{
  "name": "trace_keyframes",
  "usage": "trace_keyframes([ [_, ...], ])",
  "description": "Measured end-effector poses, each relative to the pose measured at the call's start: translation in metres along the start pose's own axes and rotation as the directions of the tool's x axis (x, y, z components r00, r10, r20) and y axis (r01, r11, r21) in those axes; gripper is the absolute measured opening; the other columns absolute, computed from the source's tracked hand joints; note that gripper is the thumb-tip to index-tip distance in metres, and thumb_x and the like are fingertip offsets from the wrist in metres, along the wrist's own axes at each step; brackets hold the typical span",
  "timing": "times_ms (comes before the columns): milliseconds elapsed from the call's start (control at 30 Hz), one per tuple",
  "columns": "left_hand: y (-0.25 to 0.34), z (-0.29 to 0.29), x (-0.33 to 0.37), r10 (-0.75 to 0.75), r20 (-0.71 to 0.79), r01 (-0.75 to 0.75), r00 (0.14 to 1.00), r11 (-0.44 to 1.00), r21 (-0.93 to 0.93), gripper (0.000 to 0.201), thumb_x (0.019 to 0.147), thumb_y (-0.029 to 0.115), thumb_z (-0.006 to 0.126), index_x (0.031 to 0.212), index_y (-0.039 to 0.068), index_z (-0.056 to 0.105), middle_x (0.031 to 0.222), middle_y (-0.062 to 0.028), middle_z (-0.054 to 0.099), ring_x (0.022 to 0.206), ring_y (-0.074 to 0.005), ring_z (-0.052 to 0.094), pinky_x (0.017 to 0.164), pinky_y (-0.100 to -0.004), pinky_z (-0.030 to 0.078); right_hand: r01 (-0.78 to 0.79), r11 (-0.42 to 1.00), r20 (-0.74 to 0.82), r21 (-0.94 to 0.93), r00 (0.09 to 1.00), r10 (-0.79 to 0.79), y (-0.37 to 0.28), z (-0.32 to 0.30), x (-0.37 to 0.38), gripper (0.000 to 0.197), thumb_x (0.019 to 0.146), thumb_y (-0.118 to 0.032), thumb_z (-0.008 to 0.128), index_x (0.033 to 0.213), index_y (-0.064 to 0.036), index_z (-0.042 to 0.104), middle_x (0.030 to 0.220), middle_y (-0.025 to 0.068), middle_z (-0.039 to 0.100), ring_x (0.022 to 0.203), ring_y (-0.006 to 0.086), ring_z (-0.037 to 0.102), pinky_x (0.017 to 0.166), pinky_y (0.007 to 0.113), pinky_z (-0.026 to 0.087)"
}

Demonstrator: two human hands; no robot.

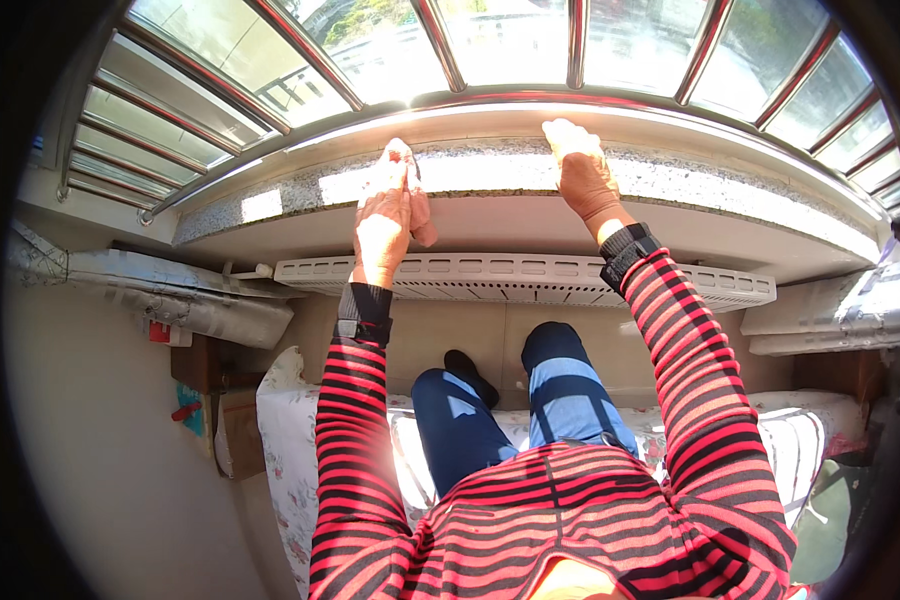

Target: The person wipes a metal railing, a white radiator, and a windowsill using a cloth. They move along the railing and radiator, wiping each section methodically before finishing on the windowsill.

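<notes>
My left hand (pixel 382 222) is on the speckled stone window sill (pixel 470 172), pressing down a pink cloth (pixel 422 215). Part of the cloth shows beside the fingers and hangs over the sill's near edge. Farther right, my right hand (pixel 582 168) reaches across the same sill with its fingers curled closed, close to the ledge under the window bars. Whatever those fingers may hold is hidden. Strong sunlight washes out both sets of fingertips.
Metal bars (pixel 576 45) stand along the curved window beyond the sill. Below the sill runs a white slotted radiator (pixel 500 277). Silvery wrapped bundles (pixel 195 290) lie at the left, another (pixel 830 305) at the right. A floral cloth (pixel 292 440) covers the seat under me.
</notes>
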State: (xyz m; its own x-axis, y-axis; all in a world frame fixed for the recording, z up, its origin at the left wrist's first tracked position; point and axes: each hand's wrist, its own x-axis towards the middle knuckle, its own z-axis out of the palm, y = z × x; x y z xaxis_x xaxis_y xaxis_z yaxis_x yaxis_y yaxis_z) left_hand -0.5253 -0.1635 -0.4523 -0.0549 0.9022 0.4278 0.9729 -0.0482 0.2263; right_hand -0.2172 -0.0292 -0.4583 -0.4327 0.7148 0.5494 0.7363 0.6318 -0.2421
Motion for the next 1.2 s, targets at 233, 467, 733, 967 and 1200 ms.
trace_keyframes([
  [233, 0.029, 0.031, 0.005, 0.042, 0.001, -0.041, 0.999, 0.968, 0.246, 0.047, 0.102, 0.024, 0.048, 0.147, 0.012, 0.055, 0.153, -0.013, 0.053, 0.146, -0.037, 0.04, 0.122, -0.0521, 0.026, 0.005, 1.0, -0.032, -0.006, 0.999, -0.006, -0.003, 0.0, 0.001, 0.047, 0.088, -0.004, 0.06, 0.134, -0.0009, 0.062, 0.132, 0.0216, 0.065, 0.119, 0.0385, 0.062, 0.105, 0.045, 0.047],
  [467, 0.16, 0.052, 0.021, 0.208, -0.104, -0.212, 0.973, 0.977, -0.028, 0.046, 0.097, 0.02, 0.057, 0.141, 0.007, 0.055, 0.125, -0.0144, 0.065, 0.124, -0.0379, 0.057, 0.111, -0.0504, 0.039, 0.027, 0.999, -0.108, 0.022, 0.994, -0.024, 0.001, 0.004, -0.002, 0.042, 0.091, -0.004, 0.052, 0.132, -0.0014, 0.062, 0.128, 0.0184, 0.065, 0.118, 0.0335, 0.062, 0.102, 0.044, 0.047],
  [733, 0.103, 0.017, -0.007, 0.24, -0.145, -0.274, 0.96, 0.91, -0.311, 0.043, 0.096, 0.01, 0.064, 0.138, 0.004, 0.061, 0.14, -0.0167, 0.061, 0.136, -0.0343, 0.052, 0.112, -0.045, 0.043, -0.044, 0.999, 0.032, 0.02, 0.999, 0.043, -0.004, -0.002, 0.001, 0.045, 0.089, -0.006, 0.061, 0.133, -0.0019, 0.063, 0.134, 0.0221, 0.064, 0.124, 0.039, 0.06, 0.108, 0.045, 0.046],
  [967, 0.051, 0.008, -0.03, -0.143, -0.296, 0.056, 0.944, 0.958, -0.282, 0.05, 0.094, 0.014, 0.07, 0.142, 0.006, 0.057, 0.142, -0.0166, 0.055, 0.13, -0.0361, 0.05, 0.11, -0.0452, 0.043, -0.045, 0.997, 0.076, -0.066, 0.996, 0.05, -0.006, -0.003, 0.002, 0.046, 0.088, -0.008, 0.063, 0.134, -0.0024, 0.063, 0.133, 0.0214, 0.065, 0.123, 0.0385, 0.06, 0.108, 0.046, 0.046],
  [1200, 0.039, 0.012, -0.011, -0.128, -0.228, 0.123, 0.965, 0.992, -0.038, 0.06, 0.084, 0.022, 0.08, 0.139, 0.007, 0.059, 0.127, -0.0182, 0.06, 0.118, -0.0367, 0.054, 0.098, -0.0459, 0.05, 0.06, 0.992, -0.116, -0.114, 0.991, -0.073, -0.004, 0.003, 0.001, 0.035, 0.086, -0.004, 0.056, 0.12, -0.0054, 0.063, 0.11, 0.0136, 0.064, 0.104, 0.0322, 0.063, 0.089, 0.042, 0.05],
])
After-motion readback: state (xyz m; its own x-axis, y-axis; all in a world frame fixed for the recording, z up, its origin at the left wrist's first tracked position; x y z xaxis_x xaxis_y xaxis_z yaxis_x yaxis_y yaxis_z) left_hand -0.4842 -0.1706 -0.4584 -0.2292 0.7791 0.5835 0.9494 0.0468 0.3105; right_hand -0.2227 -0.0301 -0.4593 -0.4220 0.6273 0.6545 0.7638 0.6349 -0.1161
